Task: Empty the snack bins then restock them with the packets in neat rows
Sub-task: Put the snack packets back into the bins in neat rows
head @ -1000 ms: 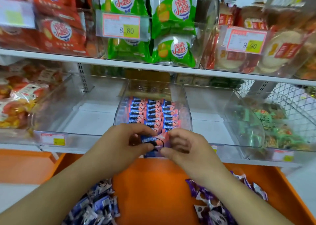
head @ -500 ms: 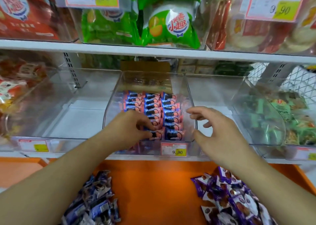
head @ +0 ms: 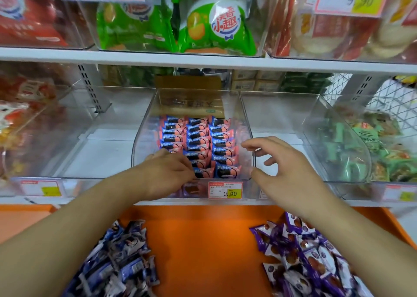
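On middle shelf, centre clear bin (head: pixel 244 120): pink-blue packets (head: pixel 198 143) stand in three neat rows, reaching nearly to front wall; left row looks short at front. Bins either side on same shelf hold nothing visible, so restock judged partly done. Orange tray (head: pixel 198 240) below shelf edge carries two loose heaps: blue packets (head: pixel 121 265) at left, purple packets (head: pixel 302 258) at right, unshelved. Left hand (head: pixel 167 175) inside bin at front-left corner, fingers curled at packets of left row; whether pinching one, cannot tell. Right hand (head: pixel 286 168) at bin's right wall, fingers loosely spread, holding nothing.

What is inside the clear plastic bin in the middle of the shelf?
The clear plastic bin holds pink-and-blue snack packets in three neat rows. The left hand covers the left row's front end.
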The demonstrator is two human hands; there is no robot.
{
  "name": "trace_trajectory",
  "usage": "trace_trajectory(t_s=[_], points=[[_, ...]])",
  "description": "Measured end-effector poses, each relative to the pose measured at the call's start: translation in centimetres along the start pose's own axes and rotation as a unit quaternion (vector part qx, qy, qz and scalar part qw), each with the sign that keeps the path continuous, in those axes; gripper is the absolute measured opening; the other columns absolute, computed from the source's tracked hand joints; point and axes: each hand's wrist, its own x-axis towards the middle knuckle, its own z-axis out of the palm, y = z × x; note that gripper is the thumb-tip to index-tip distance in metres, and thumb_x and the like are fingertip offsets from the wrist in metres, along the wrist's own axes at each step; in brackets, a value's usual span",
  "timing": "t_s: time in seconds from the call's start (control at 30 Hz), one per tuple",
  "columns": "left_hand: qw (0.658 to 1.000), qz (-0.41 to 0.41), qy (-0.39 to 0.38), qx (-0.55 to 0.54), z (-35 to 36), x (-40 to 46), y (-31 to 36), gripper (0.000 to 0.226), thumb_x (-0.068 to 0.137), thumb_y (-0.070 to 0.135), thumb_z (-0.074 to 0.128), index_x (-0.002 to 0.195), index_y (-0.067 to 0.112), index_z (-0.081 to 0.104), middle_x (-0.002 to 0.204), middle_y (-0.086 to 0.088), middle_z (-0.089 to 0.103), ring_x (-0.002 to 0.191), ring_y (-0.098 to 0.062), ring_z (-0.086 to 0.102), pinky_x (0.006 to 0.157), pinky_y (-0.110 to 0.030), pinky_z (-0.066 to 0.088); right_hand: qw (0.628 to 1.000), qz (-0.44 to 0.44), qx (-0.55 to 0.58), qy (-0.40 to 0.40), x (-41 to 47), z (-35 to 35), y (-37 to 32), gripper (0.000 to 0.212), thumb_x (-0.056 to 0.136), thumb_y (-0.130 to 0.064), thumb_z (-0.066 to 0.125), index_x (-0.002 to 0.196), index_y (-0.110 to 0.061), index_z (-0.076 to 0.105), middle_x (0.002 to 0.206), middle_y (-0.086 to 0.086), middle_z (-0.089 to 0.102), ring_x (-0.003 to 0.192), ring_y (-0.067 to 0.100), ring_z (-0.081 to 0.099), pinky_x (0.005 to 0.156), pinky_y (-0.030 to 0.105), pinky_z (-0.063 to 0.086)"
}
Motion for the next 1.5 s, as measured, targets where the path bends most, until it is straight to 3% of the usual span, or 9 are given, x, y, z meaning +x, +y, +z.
trace_trajectory(t_s=[0.17, 0.3, 0.43, 0.63, 0.77, 0.93, 1.13, 1.3, 1.5], points=[[0.995, 0.006, 0.067, -0.079, 0.5, -1.1, -0.3, 0.061, 0.097, 0.062, 0.016, 0.130, 0.048, 0.064, 0.142, 0.024, 0.051, 0.130, -0.009, 0.037, 0.111, -0.038, 0.032, 1.000, 0.003, 0.010, -0.009, -0.3, -0.6, -0.1, 0.052, 0.094, -0.016, 0.073, 0.133, -0.048, 0.061, 0.128, -0.031, 0.059, 0.121, -0.007, 0.052, 0.098, 0.015, 0.043], [0.937, 0.036, 0.179, -0.297, -0.3, -3.0, 2.5, 0.025, 0.104, 0.037, 0.057, 0.120, 0.035, 0.076, 0.119, 0.023, 0.065, 0.113, 0.005, 0.054, 0.101, -0.022, 0.042, 0.997, 0.022, 0.072, -0.006, -1.7, -2.4, -0.2, 0.048, 0.092, -0.010, 0.073, 0.121, -0.049, 0.068, 0.126, -0.021, 0.062, 0.118, 0.000, 0.058, 0.095, 0.023, 0.051], [0.869, 0.086, 0.122, -0.472, -0.4, -5.0, 7.5, 0.024, 0.095, 0.039, 0.062, 0.110, 0.030, 0.079, 0.109, 0.015, 0.075, 0.103, -0.002, 0.067, 0.083, -0.015, 0.051, 0.986, 0.063, 0.132, -0.077, -3.8, -5.8, 0.7, 0.024, 0.093, -0.003, 0.073, 0.103, -0.024, 0.078, 0.107, -0.004, 0.075, 0.102, 0.014, 0.071, 0.094, 0.039, 0.059], [0.917, 0.103, 0.010, -0.386, 5.9, -2.6, 14.4, 0.016, 0.097, 0.039, 0.068, 0.111, 0.035, 0.076, 0.111, 0.022, 0.071, 0.101, 0.006, 0.064, 0.086, -0.019, 0.053, 0.941, 0.198, -0.011, -0.274, -8.2, -7.8, 8.9, 0.023, 0.093, -0.022, 0.077, 0.111, -0.037, 0.077, 0.110, -0.014, 0.076, 0.101, 0.005, 0.072, 0.100, 0.033, 0.055], [0.919, 0.061, -0.045, -0.387, 13.3, 1.9, 17.6, 0.035, 0.089, 0.053, 0.073, 0.123, 0.048, 0.064, 0.129, 0.022, 0.060, 0.112, 0.004, 0.061, 0.087, -0.035, 0.060, 0.901, 0.281, -0.071, -0.323, -11.2, -6.2, 17.5, 0.050, 0.093, -0.028, 0.080, 0.139, -0.034, 0.062, 0.135, -0.007, 0.064, 0.105, 0.010, 0.067, 0.087, 0.018, 0.053], [0.923, 0.045, -0.055, -0.378, 21.0, 8.6, 21.6, 0.059, 0.093, 0.045, 0.074, 0.146, 0.044, 0.048, 0.153, 0.012, 0.040, 0.138, -0.013, 0.046, 0.107, -0.032, 0.045, 0.885, 0.293, -0.128, -0.339, -13.8, -4.0, 25.4, 0.089, 0.083, -0.036, 0.087, 0.156, -0.050, 0.037, 0.157, -0.003, 0.034, 0.146, 0.022, 0.036, 0.108, 0.024, 0.037], [0.900, -0.041, -0.079, -0.426, 26.7, 16.2, 24.7, 0.068, 0.093, 0.045, 0.075, 0.153, 0.033, 0.045, 0.150, 0.003, 0.052, 0.115, -0.012, 0.057, 0.083, -0.024, 0.048, 0.884, 0.240, -0.189, -0.354, -14.7, 0.1, 30.8, 0.103, 0.080, -0.044, 0.086, 0.156, -0.063, 0.019, 0.167, -0.002, 0.025, 0.155, 0.029, 0.024, 0.122, 0.049, 0.036], [0.929, -0.052, -0.099, -0.352, 29.8, 18.3, 25.6, 0.071, 0.090, 0.047, 0.077, 0.151, 0.023, 0.049, 0.149, -0.005, 0.053, 0.129, -0.022, 0.058, 0.099, -0.029, 0.048, 0.882, 0.200, -0.257, -0.341, -14.7, 2.6, 32.3, 0.080, 0.080, -0.054, 0.078, 0.148, -0.053, 0.035, 0.157, -0.005, 0.033, 0.142, 0.027, 0.042, 0.104, 0.049, 0.053], [0.911, -0.094, -0.101, -0.388, 28.3, 16.1, 24.1, 0.049, 0.089, 0.042, 0.079, 0.130, 0.030, 0.055, 0.123, 0.006, 0.063, 0.100, -0.014, 0.064, 0.074, -0.025, 0.049, 0.902, 0.156, -0.251, -0.316, -14.6, 3.1, 31.8, 0.052, 0.080, -0.033, 0.085, 0.118, -0.037, 0.050, 0.125, -0.007, 0.048, 0.110, 0.024, 0.057, 0.078, 0.042, 0.058]])
